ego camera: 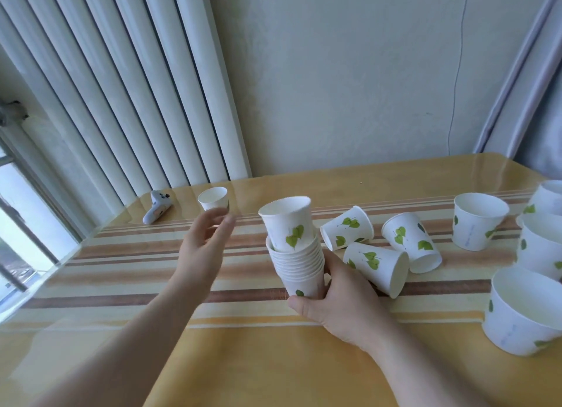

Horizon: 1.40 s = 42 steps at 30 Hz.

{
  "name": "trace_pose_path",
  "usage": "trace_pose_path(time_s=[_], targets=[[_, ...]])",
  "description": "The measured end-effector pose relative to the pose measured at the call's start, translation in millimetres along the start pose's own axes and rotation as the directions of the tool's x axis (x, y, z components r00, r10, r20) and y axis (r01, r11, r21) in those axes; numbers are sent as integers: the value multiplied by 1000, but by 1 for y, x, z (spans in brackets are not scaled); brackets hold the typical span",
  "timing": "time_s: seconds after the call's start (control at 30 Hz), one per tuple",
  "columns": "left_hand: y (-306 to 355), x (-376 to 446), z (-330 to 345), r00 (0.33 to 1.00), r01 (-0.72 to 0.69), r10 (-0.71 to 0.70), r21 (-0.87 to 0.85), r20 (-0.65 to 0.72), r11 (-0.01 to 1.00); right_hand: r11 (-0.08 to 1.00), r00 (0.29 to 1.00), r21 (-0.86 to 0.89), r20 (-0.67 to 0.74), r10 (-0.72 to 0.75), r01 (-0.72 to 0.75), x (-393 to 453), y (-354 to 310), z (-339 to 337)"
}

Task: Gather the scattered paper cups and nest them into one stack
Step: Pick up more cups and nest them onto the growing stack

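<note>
My right hand (334, 300) grips the base of a stack of nested white paper cups with green leaf prints (296, 254), held upright above the table; its top cup sits loosely and tilts left. My left hand (203, 242) is stretched forward with fingers apart, holding nothing, just in front of a single upright cup (213, 198) at the far left. Three cups lie on their sides right of the stack: a tipped cup (346, 228), a nearer tipped cup (377, 268) and a third tipped cup (410, 242). Several upright cups stand at the right, among them a far upright cup (477, 221) and a big near cup (523, 312).
The yellow table (273, 361) has a striped cloth under a glossy cover. A white game controller (156, 207) lies at the far left corner. A radiator and a window frame stand at the left, a wall behind, a curtain at the right.
</note>
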<state>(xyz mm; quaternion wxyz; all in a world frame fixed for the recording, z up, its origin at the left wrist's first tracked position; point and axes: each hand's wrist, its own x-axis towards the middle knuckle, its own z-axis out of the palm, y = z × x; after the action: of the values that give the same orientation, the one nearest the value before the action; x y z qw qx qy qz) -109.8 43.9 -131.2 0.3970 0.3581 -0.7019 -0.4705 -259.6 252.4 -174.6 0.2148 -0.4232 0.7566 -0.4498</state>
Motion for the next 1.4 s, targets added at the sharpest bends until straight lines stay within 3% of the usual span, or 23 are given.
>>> trace_pose_path(time_s=[0.07, 0.17, 0.33, 0.47, 0.6, 0.67, 0.77, 0.87, 0.97, 1.1, 1.23, 1.4], targets=[[-17, 25, -1, 985, 127, -104, 169, -139, 977, 1000, 1000, -14, 4, -5, 5, -1, 0, 0], [-33, 65, -1, 973, 207, -158, 332, -167, 920, 1000, 1000, -18, 3, 11, -11, 3, 1, 2], [-41, 107, 10, 981, 175, -138, 296, -139, 939, 999, 1000, -29, 4, 23, -23, 5, 3, 3], [-52, 114, 12, 940, 253, -200, 172, -275, 952, 999, 1000, -36, 5, 19, -19, 8, 4, 4], [-46, 93, 13, 964, 211, -175, 178, -198, 961, 999, 1000, -40, -1, 25, -25, 7, 4, 4], [-41, 77, 14, 973, 193, -180, 88, -141, 977, 999, 1000, -44, -5, 16, -17, 6, 3, 3], [-23, 46, 18, 983, 183, -186, -226, 6, 957, 999, 1000, -46, -15, 8, -9, 5, 2, 2], [17, 11, 22, 993, 109, -70, -480, 98, 870, 999, 1000, -48, -16, 4, -5, 3, 1, 1], [60, -15, 22, 988, 23, 71, -584, 138, 811, 999, 1000, -52, -9, -1, 1, 1, -1, 0], [81, -39, 23, 949, -129, 221, -365, 223, 922, 998, 1000, -59, -12, -16, 15, -2, -4, -1], [68, -55, 31, 961, -107, 149, -185, 233, 977, 999, 1000, -39, -13, -27, 26, -5, -6, -2], [49, -65, 34, 964, -105, 129, -113, 232, 988, 999, 999, -12, -12, -45, 45, -7, -5, -2]])
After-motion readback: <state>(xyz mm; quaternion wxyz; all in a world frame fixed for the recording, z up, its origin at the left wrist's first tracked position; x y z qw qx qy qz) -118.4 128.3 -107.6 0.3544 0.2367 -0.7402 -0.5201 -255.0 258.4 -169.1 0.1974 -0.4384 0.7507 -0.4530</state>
